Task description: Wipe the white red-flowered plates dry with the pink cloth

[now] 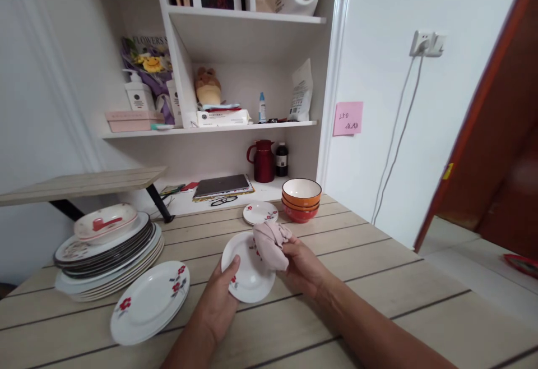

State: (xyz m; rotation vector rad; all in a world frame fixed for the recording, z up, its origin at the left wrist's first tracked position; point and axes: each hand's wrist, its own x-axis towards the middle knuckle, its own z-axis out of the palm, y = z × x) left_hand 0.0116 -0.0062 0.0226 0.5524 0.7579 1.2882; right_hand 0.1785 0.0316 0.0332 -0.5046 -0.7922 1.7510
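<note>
The fingers (232,262) of the left hand (221,296) are clamped on the near-left rim of a plate (247,276), thumb on top. The plate is small, white and flower-printed, tilted up off the bench (378,279) just below the frame's centre. The right hand (305,268) comes in from the lower right, its fingers (290,247) bunched together around a pink cloth (271,243) that presses on the plate's upper right part and hides that rim.

Just behind the cloth a saucer (260,212) lies flat. To its right, touching or nearly so, stand stacked orange bowls (301,198). Left of the left hand, a pair of larger flowered plates (149,301) lies on the bench. Behind them, at middle left, is a tall pile of plates (107,251) with a shallow dish (105,222) on top.

Further back, on a lower ledge under the shelves (247,18), are glasses (223,201), a red jug (263,161) and a dark bottle (281,158). A pink note (348,118) sticks to the wall at centre right, and a brown door (496,133) fills the right edge.
</note>
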